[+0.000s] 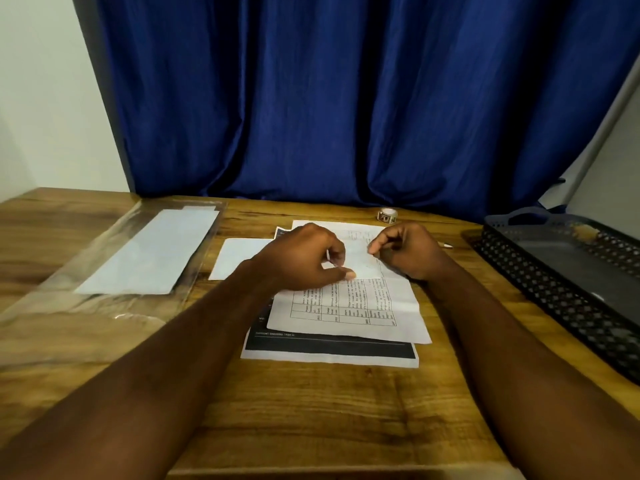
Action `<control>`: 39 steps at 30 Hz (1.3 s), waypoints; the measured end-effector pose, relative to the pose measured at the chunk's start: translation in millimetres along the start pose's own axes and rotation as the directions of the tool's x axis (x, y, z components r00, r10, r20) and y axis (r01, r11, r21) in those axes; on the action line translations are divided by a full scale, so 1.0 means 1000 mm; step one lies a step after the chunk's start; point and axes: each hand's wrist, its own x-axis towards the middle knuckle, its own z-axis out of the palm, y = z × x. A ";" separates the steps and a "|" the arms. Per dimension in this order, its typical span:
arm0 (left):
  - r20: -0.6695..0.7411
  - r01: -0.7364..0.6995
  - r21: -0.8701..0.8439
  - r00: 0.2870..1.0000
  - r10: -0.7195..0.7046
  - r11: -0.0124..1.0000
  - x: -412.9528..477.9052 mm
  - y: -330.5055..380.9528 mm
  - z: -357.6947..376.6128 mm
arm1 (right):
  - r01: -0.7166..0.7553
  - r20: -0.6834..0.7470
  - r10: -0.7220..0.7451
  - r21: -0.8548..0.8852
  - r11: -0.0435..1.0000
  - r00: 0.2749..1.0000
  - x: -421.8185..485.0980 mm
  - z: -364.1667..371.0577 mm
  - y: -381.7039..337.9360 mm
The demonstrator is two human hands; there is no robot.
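Both hands are working over the printed sheet [346,306], which is lying mid-table on top of a dark-printed page [329,348]. The left hand [304,258] is curling in tight, thumb lying along the paper, a white sliver of the sheet showing between its fingers. It's pinching it. The right hand [405,251] is bunching its fingertips [372,249] at the sheet's upper part, but I cannot tell whether it is actually gripping. A tape roll [387,215] is sitting just beyond, a pen [445,244] is peeking out by the right wrist, and a black basket [571,271] is waiting far right. On the left, a plastic sleeve [114,258] is lying flat on the wooden table [311,410].
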 end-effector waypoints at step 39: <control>-0.363 0.169 0.241 0.929 -0.073 0.956 0.025 -0.029 0.024 | -0.252 -0.330 0.072 -0.542 0.802 0.941 0.079 0.015 -0.007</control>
